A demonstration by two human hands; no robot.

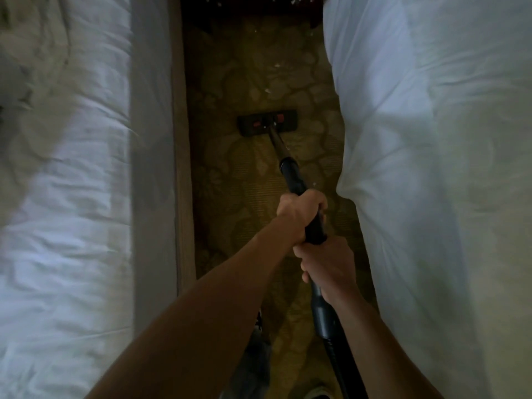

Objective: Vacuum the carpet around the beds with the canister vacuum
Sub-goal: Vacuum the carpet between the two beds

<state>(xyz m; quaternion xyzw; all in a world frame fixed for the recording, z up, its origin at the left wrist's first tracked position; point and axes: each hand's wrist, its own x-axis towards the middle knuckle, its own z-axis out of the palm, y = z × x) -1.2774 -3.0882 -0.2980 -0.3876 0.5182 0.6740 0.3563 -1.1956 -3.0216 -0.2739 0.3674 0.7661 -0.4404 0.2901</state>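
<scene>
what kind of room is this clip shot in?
Probably a hotel-style twin bedroom. Two beds in white linen, the left bed and the right bed, flank a narrow aisle of patterned carpet, where the vacuum wand is at work.

Dim patterned carpet (259,67) reaches perhaps a nightstand (253,8).

No text, label, brand or number can be read anywhere. The vacuum floor head (259,128) carries two small red patches, but they are too blurred to show any letters. The black vacuum wand (291,171) shows no writing that can be read.
</scene>
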